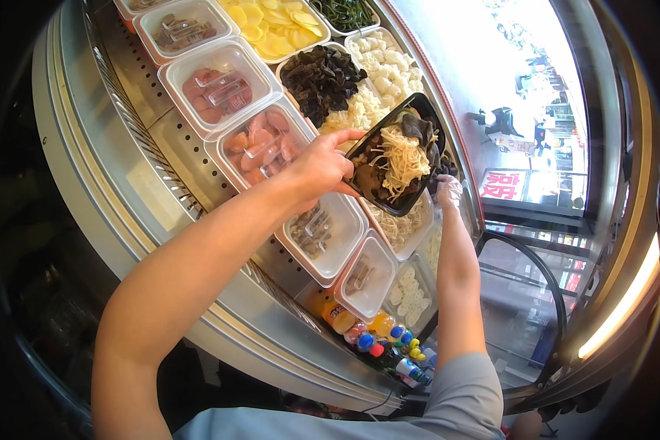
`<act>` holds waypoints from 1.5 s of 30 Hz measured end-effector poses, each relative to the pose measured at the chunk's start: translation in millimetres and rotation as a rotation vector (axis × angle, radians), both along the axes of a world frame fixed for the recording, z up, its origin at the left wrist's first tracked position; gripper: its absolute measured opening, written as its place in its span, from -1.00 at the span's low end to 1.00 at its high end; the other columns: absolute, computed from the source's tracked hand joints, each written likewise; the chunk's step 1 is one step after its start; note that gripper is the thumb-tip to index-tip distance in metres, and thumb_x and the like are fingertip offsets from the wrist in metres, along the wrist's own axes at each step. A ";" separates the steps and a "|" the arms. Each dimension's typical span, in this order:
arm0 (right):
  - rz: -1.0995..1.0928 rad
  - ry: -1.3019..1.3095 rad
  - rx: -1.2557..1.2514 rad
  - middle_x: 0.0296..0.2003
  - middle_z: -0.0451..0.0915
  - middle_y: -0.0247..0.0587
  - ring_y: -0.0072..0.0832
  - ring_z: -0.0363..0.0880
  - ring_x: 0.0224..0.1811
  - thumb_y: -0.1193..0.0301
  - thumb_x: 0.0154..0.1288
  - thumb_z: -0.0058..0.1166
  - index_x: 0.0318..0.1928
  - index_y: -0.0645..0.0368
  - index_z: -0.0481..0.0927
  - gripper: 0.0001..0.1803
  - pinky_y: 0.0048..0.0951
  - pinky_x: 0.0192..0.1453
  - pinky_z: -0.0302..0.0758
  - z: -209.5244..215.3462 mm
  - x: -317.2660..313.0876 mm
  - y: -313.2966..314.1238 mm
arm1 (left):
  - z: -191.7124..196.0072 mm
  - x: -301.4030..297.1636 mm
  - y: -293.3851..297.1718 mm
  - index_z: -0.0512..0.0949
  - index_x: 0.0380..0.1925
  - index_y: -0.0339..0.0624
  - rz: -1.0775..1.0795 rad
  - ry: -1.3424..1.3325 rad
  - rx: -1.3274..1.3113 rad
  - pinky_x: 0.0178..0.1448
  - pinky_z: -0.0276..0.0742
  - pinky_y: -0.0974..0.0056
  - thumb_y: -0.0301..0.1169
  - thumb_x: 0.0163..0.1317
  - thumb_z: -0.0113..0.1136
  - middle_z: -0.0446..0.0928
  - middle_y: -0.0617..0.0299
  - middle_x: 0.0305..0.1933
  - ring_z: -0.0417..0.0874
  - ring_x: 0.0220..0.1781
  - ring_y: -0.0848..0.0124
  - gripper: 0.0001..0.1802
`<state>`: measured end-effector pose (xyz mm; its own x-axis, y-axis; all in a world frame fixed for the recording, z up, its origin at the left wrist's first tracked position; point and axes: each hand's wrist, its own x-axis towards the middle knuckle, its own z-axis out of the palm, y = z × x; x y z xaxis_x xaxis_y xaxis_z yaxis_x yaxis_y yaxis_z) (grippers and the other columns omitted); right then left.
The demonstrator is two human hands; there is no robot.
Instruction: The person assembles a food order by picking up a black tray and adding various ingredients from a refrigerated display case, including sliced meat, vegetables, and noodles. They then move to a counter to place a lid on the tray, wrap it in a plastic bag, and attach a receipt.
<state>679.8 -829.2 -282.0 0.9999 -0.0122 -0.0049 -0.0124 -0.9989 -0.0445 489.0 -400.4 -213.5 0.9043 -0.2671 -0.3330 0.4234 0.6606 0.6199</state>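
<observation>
My left hand (323, 165) grips the near left side of a black plastic tray (361, 185), thumb on its rim and fingers at its side. Pale enoki mushrooms (403, 163) lie in the tilted tray with dark food (419, 130) around them. Just past the tray's right edge is my right hand (448, 192), in a clear disposable glove. Its fingers are drawn together at some dark leafy food (443, 168); the tray partly hides the fingertips. Behind the tray sit containers of black wood ear fungus (319, 79) and of pale, frilly food (389, 70).
Lidded containers of pinkish food (216, 92) line the chilled counter's near side. Yellow slices (271, 26) and green strips (345, 11) fill containers farther off. Drink bottles (385, 330) stand at the lower right. Glass (506, 95) bounds the counter's far side; a metal rail (136, 220) edges the near side.
</observation>
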 end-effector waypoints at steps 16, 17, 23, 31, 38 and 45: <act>-0.191 -0.133 0.417 -0.47 0.64 -0.18 -0.47 0.60 -0.54 0.46 0.11 0.18 -0.20 0.27 0.61 -0.77 -0.47 -0.42 0.54 -6.3 -29.5 4.1 | -6.4 2.9 -0.6 0.23 0.35 -0.12 0.039 0.036 0.031 -0.15 0.73 0.24 -0.73 0.12 -0.08 0.52 0.12 -0.06 0.65 -0.14 0.38 -0.28; -0.269 -0.120 0.574 -0.46 0.63 -0.18 -0.50 0.59 -0.55 0.46 0.13 0.18 -0.20 0.27 0.60 -0.79 -0.49 -0.45 0.51 5.7 -33.6 10.8 | -2.3 1.7 -0.7 0.23 0.35 -0.12 0.037 0.042 0.034 -0.15 0.73 0.23 -0.73 0.12 -0.08 0.51 0.13 -0.07 0.65 -0.14 0.38 -0.28; -0.272 -0.175 1.029 -0.47 0.60 -0.29 -0.63 0.50 -0.59 0.50 0.23 0.18 -0.20 0.23 0.58 -0.86 -0.62 -0.53 0.37 72.3 -56.7 38.9 | -16.6 2.7 -6.8 0.23 0.35 -0.14 -0.002 0.023 0.047 -0.14 0.73 0.20 -0.74 0.10 -0.08 0.50 0.13 -0.11 0.66 -0.12 0.33 -0.27; 0.024 0.157 1.127 -0.46 0.57 -0.35 -0.65 0.51 -0.53 0.47 0.23 0.25 -0.10 0.26 0.55 -0.74 -0.65 -0.49 0.39 172.9 -89.3 155.6 | -13.3 -2.6 -7.8 0.18 0.37 -0.17 -0.092 0.051 0.032 -0.12 0.74 0.21 -0.73 0.11 -0.09 0.51 0.09 -0.07 0.67 -0.14 0.31 -0.26; 0.127 0.296 0.799 -0.37 0.63 -0.36 -0.70 0.53 -0.39 0.46 0.24 0.25 -0.07 0.27 0.63 -0.74 -0.61 -0.34 0.47 167.5 -95.9 189.8 | -10.8 -8.6 -6.1 0.18 0.37 -0.17 -0.142 0.021 -0.042 -0.11 0.73 0.20 -0.73 0.10 -0.05 0.49 0.10 -0.05 0.66 -0.11 0.30 -0.25; 0.073 0.201 0.851 -0.34 0.64 -0.37 -0.68 0.54 -0.34 0.45 0.30 0.21 -0.09 0.27 0.65 -0.78 -0.59 -0.22 0.52 183.3 -96.1 176.0 | 4.8 -17.1 16.3 0.16 0.37 -0.18 -0.148 0.023 -0.016 -0.11 0.73 0.21 -0.74 0.12 -0.07 0.50 0.06 0.00 0.67 -0.09 0.28 -0.27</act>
